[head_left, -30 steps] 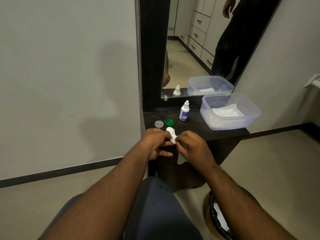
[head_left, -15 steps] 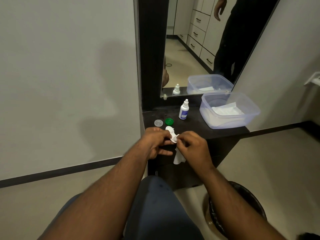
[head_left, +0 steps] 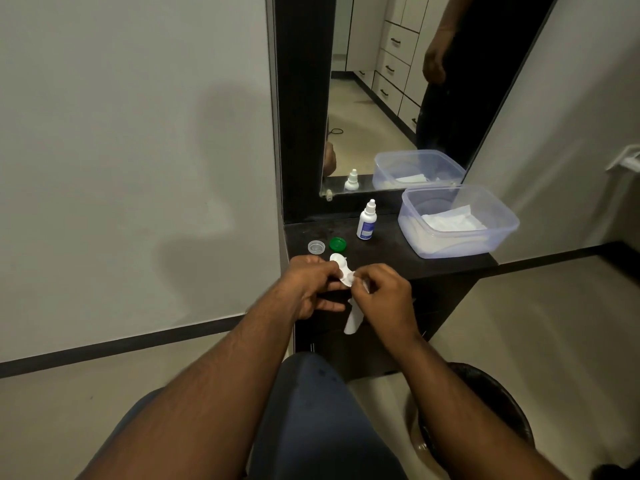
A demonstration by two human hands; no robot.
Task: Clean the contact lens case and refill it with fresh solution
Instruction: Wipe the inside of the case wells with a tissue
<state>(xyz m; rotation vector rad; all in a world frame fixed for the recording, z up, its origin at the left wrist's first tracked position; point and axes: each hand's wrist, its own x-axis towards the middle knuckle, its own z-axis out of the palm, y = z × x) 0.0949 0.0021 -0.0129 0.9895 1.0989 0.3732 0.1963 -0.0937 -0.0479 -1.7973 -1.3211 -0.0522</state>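
A white lens case [head_left: 341, 268] and white tissue [head_left: 354, 320] are seen; one cap [head_left: 337, 243] is green, another [head_left: 316, 247] clear, possibly greyish. A blue-labelled white bottle [head_left: 366, 221] is shown on a dark shelf [head_left: 391, 251].

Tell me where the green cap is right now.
In the head view the green cap lies on the dark shelf, between the clear cap on its left and the solution bottle on its right.

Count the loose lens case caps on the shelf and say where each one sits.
2. The clear cap lies near the shelf's left edge; the green cap lies just right of it, left of the solution bottle. Both are apart from the hands.
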